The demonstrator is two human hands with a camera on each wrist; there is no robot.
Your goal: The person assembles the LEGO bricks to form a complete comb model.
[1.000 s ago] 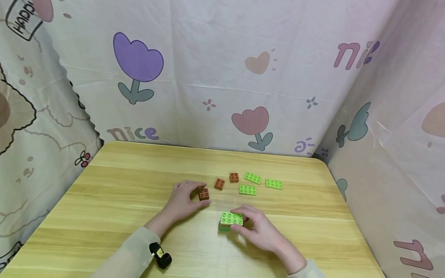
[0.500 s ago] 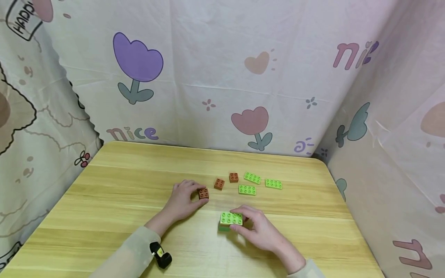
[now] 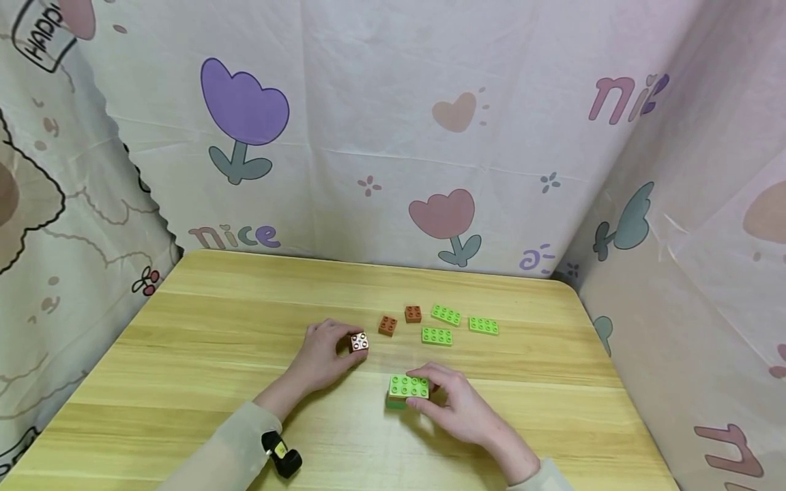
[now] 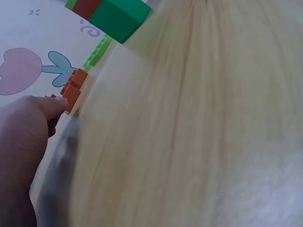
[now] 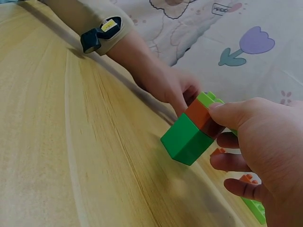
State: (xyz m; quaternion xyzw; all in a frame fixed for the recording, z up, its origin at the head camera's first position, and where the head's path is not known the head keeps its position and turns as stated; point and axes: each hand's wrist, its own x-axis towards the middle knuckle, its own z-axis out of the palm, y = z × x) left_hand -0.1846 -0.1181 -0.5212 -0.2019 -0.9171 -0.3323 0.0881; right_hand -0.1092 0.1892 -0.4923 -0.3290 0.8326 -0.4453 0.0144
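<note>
Two hands work near the centre of the head view, each closed on something. The left hand (image 3: 325,354), just left of centre, pinches a small brown brick (image 3: 359,342) between its thumb, on the near side, and fingers on the far side; the studs face up and the brick's top glares pale. Lower and to the right, the right hand (image 3: 457,406) grips an upright stack (image 3: 408,387) from its right side, thumb at the near edge and fingers at the far edge. In the right wrist view the stack shows a light green layer (image 5: 208,99) on top, a brown layer (image 5: 198,114) in the middle and a dark green block (image 5: 188,138) at the bottom.

Beyond the hands, right of the frame's centre, two more brown bricks lie near each other, one nearer (image 3: 387,326) and one farther (image 3: 413,314). To their right lie three light green bricks (image 3: 437,337), apart from one another. All rest on a wooden table (image 3: 184,382), and a patterned cloth (image 3: 344,102) fills the upper frame behind it. A black device (image 3: 282,455) sits at the left sleeve's cuff, lower left of centre.
</note>
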